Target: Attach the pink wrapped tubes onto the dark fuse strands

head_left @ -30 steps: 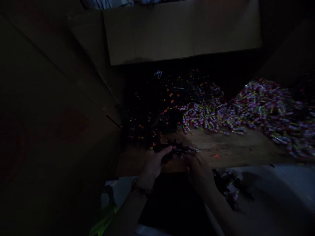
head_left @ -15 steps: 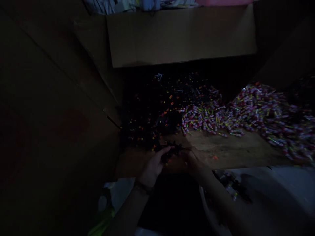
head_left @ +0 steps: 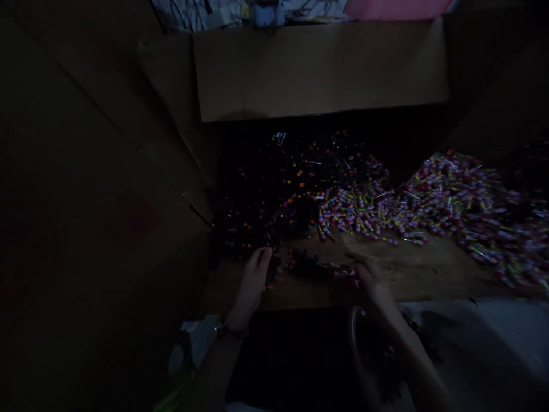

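Observation:
The scene is very dark. My left hand [head_left: 254,273] rests on a wooden board [head_left: 412,272], its fingers curled at the edge of a heap of small dark pieces with orange and yellow spots [head_left: 274,206]. My right hand [head_left: 369,278] lies on the board further right, fingers bent over a short row of dark and pink-tipped small pieces [head_left: 326,266]. What either hand holds is too dim to make out. A big pile of small pink, white and yellow wrapped pieces [head_left: 450,200] spreads across the board's right side.
A large cardboard flap [head_left: 317,66] stands behind the piles, with cardboard walls on the left [head_left: 98,171]. A white surface [head_left: 493,332] lies below the board at the right. A wristband shows on my left wrist [head_left: 229,330].
My hands were together on a dark clump at the board's front edge; now they have parted, the left moving up-left toward the dark heap, the right sliding right.

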`<state>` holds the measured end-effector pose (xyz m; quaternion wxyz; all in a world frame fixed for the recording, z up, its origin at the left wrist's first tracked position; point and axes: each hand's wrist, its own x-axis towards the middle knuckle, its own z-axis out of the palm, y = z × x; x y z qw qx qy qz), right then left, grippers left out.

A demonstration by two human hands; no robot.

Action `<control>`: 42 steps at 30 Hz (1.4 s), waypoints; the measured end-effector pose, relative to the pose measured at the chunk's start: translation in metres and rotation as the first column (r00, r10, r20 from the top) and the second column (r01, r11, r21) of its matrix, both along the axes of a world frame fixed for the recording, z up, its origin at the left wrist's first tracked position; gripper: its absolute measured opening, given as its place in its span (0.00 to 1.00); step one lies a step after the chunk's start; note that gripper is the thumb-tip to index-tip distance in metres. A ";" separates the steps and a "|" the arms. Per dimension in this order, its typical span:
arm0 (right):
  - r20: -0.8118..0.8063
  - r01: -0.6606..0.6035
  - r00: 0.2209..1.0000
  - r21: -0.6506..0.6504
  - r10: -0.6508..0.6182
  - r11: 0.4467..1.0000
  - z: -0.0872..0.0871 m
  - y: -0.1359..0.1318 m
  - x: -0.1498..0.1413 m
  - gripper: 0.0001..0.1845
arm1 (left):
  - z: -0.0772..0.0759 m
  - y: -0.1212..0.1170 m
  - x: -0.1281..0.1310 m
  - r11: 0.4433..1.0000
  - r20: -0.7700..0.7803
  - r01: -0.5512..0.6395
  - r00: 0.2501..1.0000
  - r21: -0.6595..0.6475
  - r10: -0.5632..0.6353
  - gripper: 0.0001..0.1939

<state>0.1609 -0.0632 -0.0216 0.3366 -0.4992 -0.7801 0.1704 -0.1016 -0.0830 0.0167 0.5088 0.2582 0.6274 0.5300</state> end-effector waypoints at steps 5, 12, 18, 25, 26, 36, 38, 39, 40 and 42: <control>-0.180 0.009 0.982 -0.217 -0.049 0.976 0.028 -0.005 -0.013 0.23 | 0.017 -0.013 0.011 0.975 -0.220 0.215 0.955 0.057 -0.198 0.13; -0.357 -0.207 0.931 -0.359 0.071 0.910 0.064 -0.005 -0.047 0.10 | 0.040 -0.018 0.032 0.913 -0.412 0.363 0.872 0.187 -0.263 0.10; -0.428 -0.214 0.903 -0.387 0.031 0.897 0.081 0.000 -0.049 0.11 | 0.038 -0.018 0.029 0.877 -0.541 0.424 0.803 0.228 -0.248 0.10; -0.452 -0.253 0.887 -0.304 0.094 0.918 0.090 0.002 -0.052 0.07 | 0.037 -0.018 0.026 0.753 -0.876 0.631 0.454 0.185 -0.165 0.11; -0.442 -0.262 0.890 -0.298 0.110 0.918 0.090 0.002 -0.053 0.07 | 0.037 -0.018 0.026 0.743 -0.895 0.644 0.421 0.183 -0.144 0.11; -0.219 -0.349 0.927 -0.216 0.303 0.912 0.081 0.008 -0.050 0.03 | 0.027 -0.025 0.029 0.654 -0.991 0.746 0.125 0.129 0.053 0.12; -0.195 -0.342 0.934 -0.244 0.300 0.907 0.071 0.011 -0.051 0.04 | 0.019 -0.022 0.031 0.649 -0.995 0.755 0.095 0.089 0.025 0.12; -0.183 -0.324 0.942 -0.263 0.282 0.909 0.064 0.013 -0.049 0.05 | 0.014 -0.019 0.032 0.650 -0.996 0.757 0.090 0.058 -0.015 0.13; -0.174 -0.303 0.949 -0.281 0.262 0.911 0.057 0.016 -0.046 0.06 | 0.009 -0.015 0.034 0.652 -0.995 0.758 0.084 0.027 -0.057 0.13; -0.174 -0.230 0.968 -0.312 0.182 0.922 0.041 0.022 -0.032 0.09 | -0.001 -0.006 0.036 0.644 -0.991 0.763 0.037 -0.054 -0.126 0.15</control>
